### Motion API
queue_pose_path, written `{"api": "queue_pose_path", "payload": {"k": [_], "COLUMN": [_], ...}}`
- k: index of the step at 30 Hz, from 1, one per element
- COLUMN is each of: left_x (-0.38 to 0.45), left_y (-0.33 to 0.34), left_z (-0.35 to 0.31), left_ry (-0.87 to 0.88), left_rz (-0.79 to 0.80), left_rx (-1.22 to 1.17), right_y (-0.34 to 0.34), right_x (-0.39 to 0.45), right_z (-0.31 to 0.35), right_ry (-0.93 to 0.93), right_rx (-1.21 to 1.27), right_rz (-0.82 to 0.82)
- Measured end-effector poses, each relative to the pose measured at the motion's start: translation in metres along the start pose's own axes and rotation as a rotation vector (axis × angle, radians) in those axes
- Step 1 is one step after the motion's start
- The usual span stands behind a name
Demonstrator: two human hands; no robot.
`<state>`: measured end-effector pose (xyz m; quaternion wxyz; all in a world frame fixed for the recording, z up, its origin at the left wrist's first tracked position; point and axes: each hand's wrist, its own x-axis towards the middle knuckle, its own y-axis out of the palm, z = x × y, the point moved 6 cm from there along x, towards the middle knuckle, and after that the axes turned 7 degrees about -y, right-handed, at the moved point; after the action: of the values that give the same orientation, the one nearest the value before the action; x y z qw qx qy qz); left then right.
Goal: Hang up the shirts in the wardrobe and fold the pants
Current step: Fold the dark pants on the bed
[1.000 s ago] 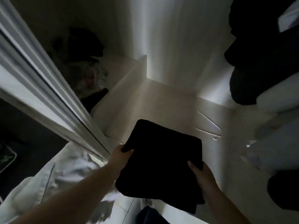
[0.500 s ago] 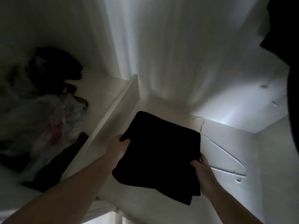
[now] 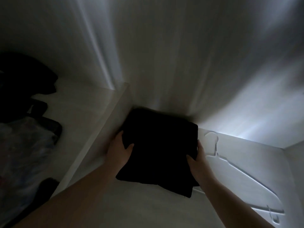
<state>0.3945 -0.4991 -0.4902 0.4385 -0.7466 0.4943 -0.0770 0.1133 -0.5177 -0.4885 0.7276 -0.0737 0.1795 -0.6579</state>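
A folded pair of black pants (image 3: 158, 148) lies deep in a white wardrobe compartment, its far edge close to the back wall. My left hand (image 3: 119, 151) grips its left edge, thumb on top. My right hand (image 3: 198, 159) grips its right edge, thumb over the cloth. The compartment floor (image 3: 131, 206) is white and dim. Whether the pants rest on the floor or hang just above it is unclear in the low light.
A white divider panel (image 3: 102, 129) stands left of the pants. Beyond it lies a heap of dark clothes and a plastic bag (image 3: 28, 129). A white hanger (image 3: 230, 163) lies on the floor to the right. The side wall (image 3: 294, 162) closes the right.
Both hands have carried the folded pants forward, deeper into the compartment toward the back wall. The view has moved in closer.
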Motion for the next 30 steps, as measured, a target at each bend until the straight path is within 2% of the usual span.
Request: {"api": "queue_pose_path", "payload": {"k": [2, 4, 6, 7, 9, 12, 18, 30], "left_x": [-0.009, -0.021, -0.033, -0.036, -0.031, -0.015, 0.017, 0.037], "left_y": [-0.001, 0.006, 0.020, 0.029, 0.040, 0.052, 0.075, 0.086], "left_z": [-0.004, -0.017, -0.031, -0.034, -0.029, -0.010, 0.000, -0.006], "left_ry": [0.136, 0.355, 0.550, 0.588, 0.540, 0.441, 0.379, 0.310], "left_rz": [-0.079, -0.155, -0.167, -0.149, -0.105, -0.049, 0.033, 0.162], "left_rx": [0.120, 0.281, 0.430, 0.504, 0.636, 0.728, 0.674, 0.733], "right_y": [0.001, 0.004, 0.017, 0.025, 0.034, 0.040, 0.050, 0.055], "right_x": [-0.002, -0.004, -0.006, -0.006, -0.002, 0.009, 0.034, 0.057], "right_z": [0.003, 0.010, 0.022, 0.025, 0.019, -0.010, -0.043, -0.047], "right_ry": [-0.073, -0.177, -0.411, -0.496, -0.511, -0.379, -0.269, -0.184], "right_rx": [-0.160, -0.469, -0.771, -0.838, -0.892, -0.890, -0.916, -1.006], "right_rz": [-0.013, -0.017, 0.005, 0.027, 0.068, 0.116, 0.145, 0.286]}}
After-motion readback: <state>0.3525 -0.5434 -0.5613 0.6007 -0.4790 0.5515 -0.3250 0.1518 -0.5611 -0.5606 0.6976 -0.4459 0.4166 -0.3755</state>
